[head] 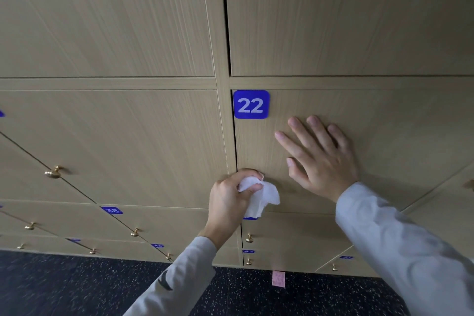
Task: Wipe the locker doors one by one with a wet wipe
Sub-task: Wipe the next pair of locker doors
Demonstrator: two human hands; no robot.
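Observation:
Light wood locker doors fill the view. The door with the blue plate 22 (251, 104) sits right of centre; its panel (384, 123) runs to the right. My left hand (232, 197) grips a crumpled white wet wipe (261, 196) at that door's lower left corner, by the dark gap along its left edge. My right hand (318, 159) lies flat on the same door with fingers straight and spread, just right of and below the number plate.
The neighbouring door (115, 141) on the left has a brass knob (53, 172). Lower rows carry blue plates such as 38 (112, 210) and more knobs. Dark speckled floor (64, 287) lies below, with a pink slip (278, 278) on it.

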